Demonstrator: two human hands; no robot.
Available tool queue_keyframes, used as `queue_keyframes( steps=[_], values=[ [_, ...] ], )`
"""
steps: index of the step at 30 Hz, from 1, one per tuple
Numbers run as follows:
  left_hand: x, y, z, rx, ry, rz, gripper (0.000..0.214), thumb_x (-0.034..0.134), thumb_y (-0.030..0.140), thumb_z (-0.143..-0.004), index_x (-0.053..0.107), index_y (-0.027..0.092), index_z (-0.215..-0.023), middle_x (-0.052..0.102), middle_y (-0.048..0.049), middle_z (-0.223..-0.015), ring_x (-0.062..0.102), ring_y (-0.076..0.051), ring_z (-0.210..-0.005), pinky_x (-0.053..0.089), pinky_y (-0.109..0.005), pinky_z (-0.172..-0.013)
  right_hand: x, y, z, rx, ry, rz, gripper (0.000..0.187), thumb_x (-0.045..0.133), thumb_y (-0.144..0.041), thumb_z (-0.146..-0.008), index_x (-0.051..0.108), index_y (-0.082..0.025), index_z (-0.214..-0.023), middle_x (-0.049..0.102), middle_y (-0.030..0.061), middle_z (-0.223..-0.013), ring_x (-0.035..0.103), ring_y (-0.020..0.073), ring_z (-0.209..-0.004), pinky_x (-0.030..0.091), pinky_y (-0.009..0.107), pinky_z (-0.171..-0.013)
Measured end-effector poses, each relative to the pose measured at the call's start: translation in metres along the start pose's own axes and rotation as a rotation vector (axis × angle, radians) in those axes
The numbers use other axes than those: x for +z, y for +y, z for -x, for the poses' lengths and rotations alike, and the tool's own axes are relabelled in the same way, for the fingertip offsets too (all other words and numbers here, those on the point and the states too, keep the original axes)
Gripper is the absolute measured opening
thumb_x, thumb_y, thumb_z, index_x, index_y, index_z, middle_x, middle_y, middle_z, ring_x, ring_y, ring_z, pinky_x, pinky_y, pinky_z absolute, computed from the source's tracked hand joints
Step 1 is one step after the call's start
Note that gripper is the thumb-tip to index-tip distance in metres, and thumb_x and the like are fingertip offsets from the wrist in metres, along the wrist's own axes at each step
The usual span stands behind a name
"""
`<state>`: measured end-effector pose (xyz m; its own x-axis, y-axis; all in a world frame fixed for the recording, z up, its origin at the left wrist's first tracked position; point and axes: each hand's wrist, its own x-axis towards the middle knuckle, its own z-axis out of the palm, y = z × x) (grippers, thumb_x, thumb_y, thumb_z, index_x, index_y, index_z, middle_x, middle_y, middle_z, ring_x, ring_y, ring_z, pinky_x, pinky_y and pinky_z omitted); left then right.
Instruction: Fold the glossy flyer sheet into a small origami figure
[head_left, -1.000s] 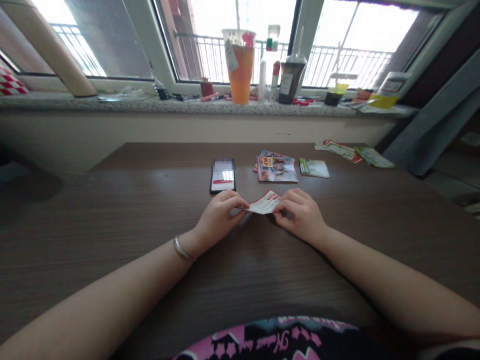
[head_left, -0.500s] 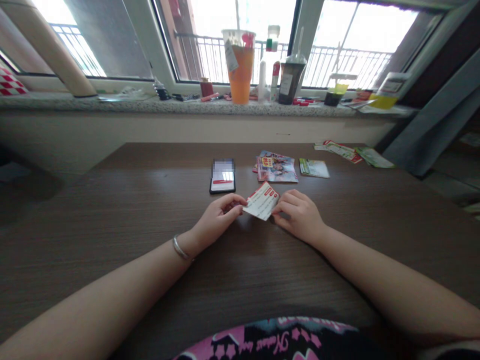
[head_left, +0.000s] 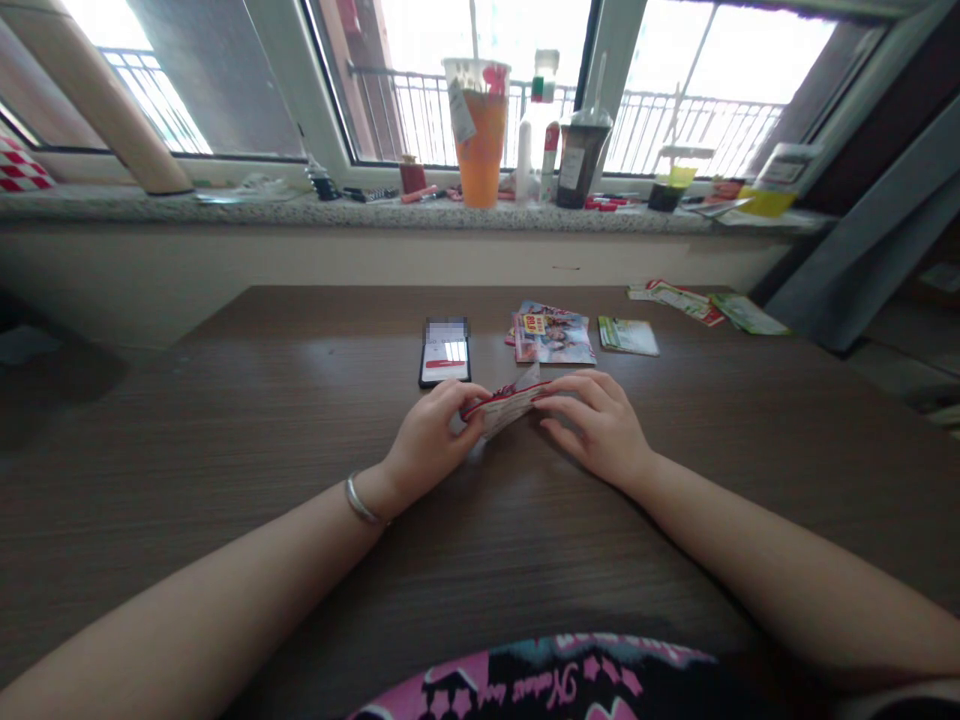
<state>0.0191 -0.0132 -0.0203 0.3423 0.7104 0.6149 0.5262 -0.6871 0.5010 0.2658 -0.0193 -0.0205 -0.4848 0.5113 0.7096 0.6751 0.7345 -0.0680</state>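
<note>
A small printed paper leaflet (head_left: pixel 511 405), white with red edging, is tilted and partly folded open above the table. My left hand (head_left: pixel 435 430), with a silver bangle at the wrist, pinches its left end between thumb and fingers. My right hand (head_left: pixel 600 425) has its fingertips on the leaflet's right end, the thumb hanging lower and a little apart. Just beyond my left hand lies a phone (head_left: pixel 445 352) with its screen lit. Behind the leaflet rests a stack of colourful picture booklets (head_left: pixel 559 336).
A small green-and-white card pack (head_left: pixel 628 337) lies right of the booklets, with more packets (head_left: pixel 686 302) by the far right edge. The stone windowsill (head_left: pixel 375 212) carries a tall orange drink (head_left: pixel 480 150), a dark drink cup (head_left: pixel 583 160), bottles and pens.
The leaflet has turned from a flat white printed face to a steeper angle, its folds parting. My left hand has shifted slightly right, and my right fingers have moved along its upper edge.
</note>
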Motion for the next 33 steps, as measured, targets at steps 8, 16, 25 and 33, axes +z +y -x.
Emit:
queue_keyframes(
  steps=[8,16,25,33],
  values=[
    [-0.005,0.003,-0.001,0.109,-0.075,0.059,0.017,0.058,0.017,-0.085,0.061,0.018,-0.102,0.060,-0.0054,-0.094,0.056,-0.016,-0.086,0.049,-0.030,-0.079,0.002,0.002,-0.001,0.021,-0.024,-0.017,0.019,0.064,-0.023,-0.084,0.066,-0.024,-0.104,0.069,0.0044,-0.105,0.058,0.0226,-0.100,0.047,0.041,-0.091],
    [-0.006,-0.003,0.001,-0.008,-0.110,0.013,0.025,0.039,0.028,-0.096,0.058,0.018,-0.109,0.058,-0.0069,-0.108,0.054,-0.019,-0.103,0.045,-0.035,-0.094,0.002,0.002,-0.001,-0.145,-0.136,-0.179,0.009,0.060,-0.020,-0.088,0.068,-0.022,-0.091,0.072,0.0022,-0.096,0.061,0.0176,-0.092,0.051,0.035,-0.086],
    [-0.003,-0.013,-0.002,-0.166,-0.049,-0.248,0.021,0.051,0.028,-0.089,0.061,0.019,-0.105,0.057,-0.0079,-0.110,0.052,-0.024,-0.110,0.042,-0.042,-0.096,0.005,0.008,0.005,-0.232,-0.233,-0.172,0.011,0.059,-0.022,-0.089,0.069,-0.022,-0.090,0.073,0.0017,-0.099,0.062,0.0188,-0.093,0.052,0.036,-0.087],
    [-0.001,-0.013,0.001,-0.149,-0.119,-0.529,0.030,0.048,0.036,-0.093,0.067,0.022,-0.112,0.053,-0.0115,-0.125,0.048,-0.030,-0.118,0.038,-0.048,-0.099,0.003,0.009,0.005,-0.261,-0.302,-0.162,0.014,0.056,-0.023,-0.090,0.070,-0.022,-0.091,0.072,0.0017,-0.102,0.061,0.0197,-0.097,0.052,0.037,-0.089]
  ],
)
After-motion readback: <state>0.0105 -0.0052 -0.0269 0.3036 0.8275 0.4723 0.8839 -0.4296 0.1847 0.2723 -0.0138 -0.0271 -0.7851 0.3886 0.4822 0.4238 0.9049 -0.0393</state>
